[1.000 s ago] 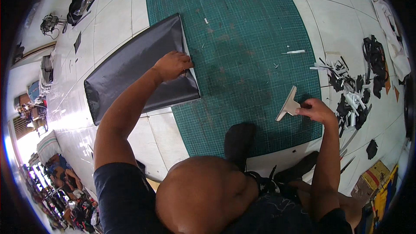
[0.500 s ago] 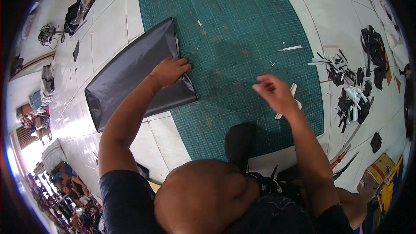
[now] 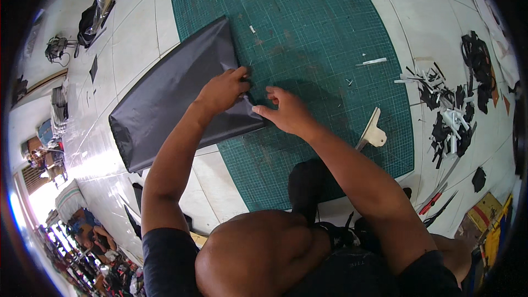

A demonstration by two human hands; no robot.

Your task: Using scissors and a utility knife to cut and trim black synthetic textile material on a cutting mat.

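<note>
A dark grey, shiny fabric piece [image 3: 170, 93] lies partly on the green cutting mat [image 3: 319, 38] and partly over the floor tiles to the left. My left hand [image 3: 224, 89] rests on its right edge, fingers curled over and pinching that edge. Just to the right, my right hand [image 3: 287, 111] has its thumb and fingers apart. Its thumb tip is at the fabric's edge, though whether it touches cannot be made out. A cream-coloured flat piece shaped like a large clip [image 3: 374, 135] lies on the mat beyond my right forearm.
A heap of black and white scraps [image 3: 448, 110] lies on the tiles right of the mat, with red-handled scissors [image 3: 433, 202] nearer. Small white bits [image 3: 375, 61] dot the mat. My dark-covered foot [image 3: 305, 184] is at the mat's near edge. Another person [image 3: 99, 236] is at the far lower left.
My right hand has swung left from beside the cream piece to the fabric's edge. The fabric has shifted slightly right, its edge now pinched by my left hand.
</note>
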